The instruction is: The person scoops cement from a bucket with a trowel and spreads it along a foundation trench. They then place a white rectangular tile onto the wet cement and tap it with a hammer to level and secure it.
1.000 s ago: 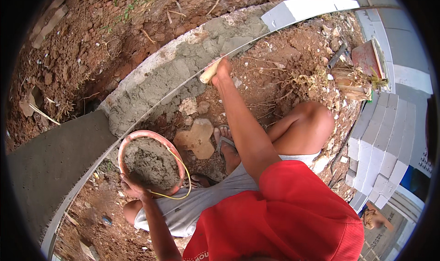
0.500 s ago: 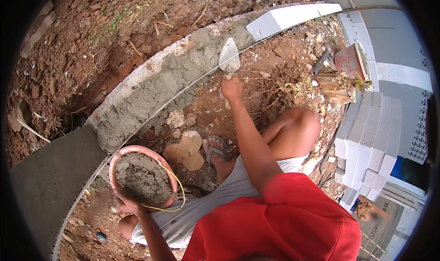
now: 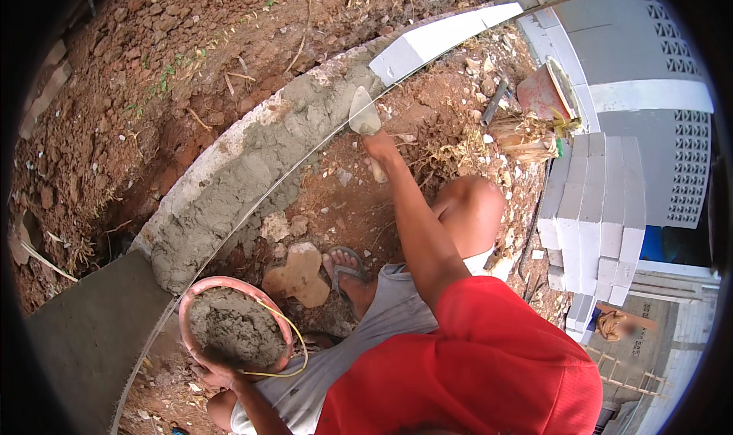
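Observation:
My right hand (image 3: 379,146) is closed round the handle of a pointed trowel (image 3: 365,112). The trowel's blade rests at the near edge of a long bed of wet grey mortar (image 3: 237,177), by a taut pale string line (image 3: 263,203). At lower left, my left hand (image 3: 220,372) grips the near rim of a reddish bucket (image 3: 185,322), its fingers partly hidden and in shadow. Grey mortar (image 3: 237,330) fills much of the bucket, and a yellow cord handle (image 3: 306,343) hangs over its right side. A pale block (image 3: 427,44) sits on the far end of the mortar bed.
A smooth grey slab (image 3: 95,324) borders the bed at left. Flat stones (image 3: 296,276) lie beside my sandalled foot (image 3: 345,275). Pale blocks (image 3: 584,214) are stacked at right, below another reddish bucket (image 3: 540,93). Loose brown soil (image 3: 130,76) lies beyond the bed.
The view has shifted, moving the scene left and slightly down. My right hand still holds the trowel at the mortar's edge, its blade now lower against the string. The left hand stays on the bucket.

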`<state>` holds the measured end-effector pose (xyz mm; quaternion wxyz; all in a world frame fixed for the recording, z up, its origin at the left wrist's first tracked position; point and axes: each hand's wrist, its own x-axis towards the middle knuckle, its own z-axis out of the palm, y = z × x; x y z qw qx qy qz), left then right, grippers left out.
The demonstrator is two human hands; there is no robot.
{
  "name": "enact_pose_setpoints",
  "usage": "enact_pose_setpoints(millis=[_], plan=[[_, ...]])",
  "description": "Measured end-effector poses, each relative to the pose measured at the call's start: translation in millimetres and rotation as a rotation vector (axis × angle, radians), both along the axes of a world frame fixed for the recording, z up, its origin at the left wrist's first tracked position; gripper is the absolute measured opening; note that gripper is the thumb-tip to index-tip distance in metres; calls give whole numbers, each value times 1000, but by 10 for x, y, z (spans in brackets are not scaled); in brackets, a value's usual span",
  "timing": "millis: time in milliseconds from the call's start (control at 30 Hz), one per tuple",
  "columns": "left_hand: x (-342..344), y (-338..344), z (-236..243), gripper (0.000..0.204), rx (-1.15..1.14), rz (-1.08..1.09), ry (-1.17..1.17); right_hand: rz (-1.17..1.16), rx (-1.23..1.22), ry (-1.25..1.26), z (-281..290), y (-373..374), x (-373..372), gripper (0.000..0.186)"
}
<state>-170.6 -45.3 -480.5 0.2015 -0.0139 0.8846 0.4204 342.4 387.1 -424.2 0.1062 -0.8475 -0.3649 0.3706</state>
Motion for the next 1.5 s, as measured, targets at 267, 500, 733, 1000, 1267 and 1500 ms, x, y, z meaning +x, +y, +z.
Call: enact_pose_setpoints(millis=[267,500,733,1000,1267,1500], plan=[[-58,-123,-138,40,-96,-158,219,-456,31,-272,-792,-858,-388,53],[-157,-217,-219,36,-86,-164,211,-309,336,-579,-1087,-1067,-423,33],[-293,-291,-460,16,310,44,-110,-546,357,580,-980,219,-263,38],[-279,-241,-579,20,167,-31,6,-617,378,621,-1055,422,-57,36],[-204,-216,-372,31,-114,-92,230,-851,824,855,-150,750,-396,22],[27,150,79,62,-191,-64,82,-884,817,842,395,522,-162,21]])
